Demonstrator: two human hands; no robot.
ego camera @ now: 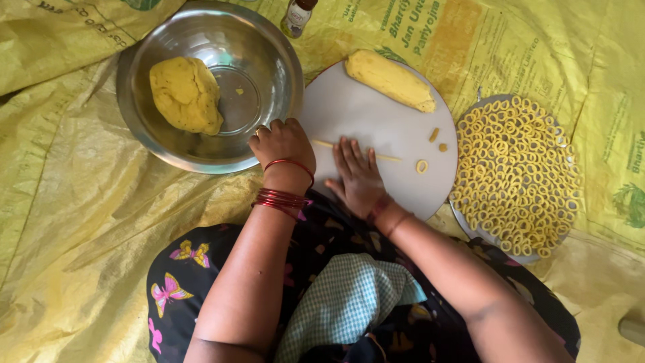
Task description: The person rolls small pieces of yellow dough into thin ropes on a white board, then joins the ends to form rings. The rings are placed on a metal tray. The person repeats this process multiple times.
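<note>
My right hand point(357, 176) lies flat, fingers spread, on a thin yellow dough rope point(390, 157) on the round white board point(376, 121). My left hand point(282, 142) rests curled at the board's left edge, touching the rope's left end next to the steel bowl. A thick dough log point(390, 81) lies at the board's far side. One small dough ring point(422, 166) and two small dough bits point(435, 136) sit to the right of my right hand.
A steel bowl point(269, 60) at the left holds a big lump of yellow dough point(186, 94). A round plate point(463, 218) at the right carries several dough rings point(514, 171). A small bottle point(297, 17) stands at the top. Yellow printed sheeting point(74, 202) covers the floor.
</note>
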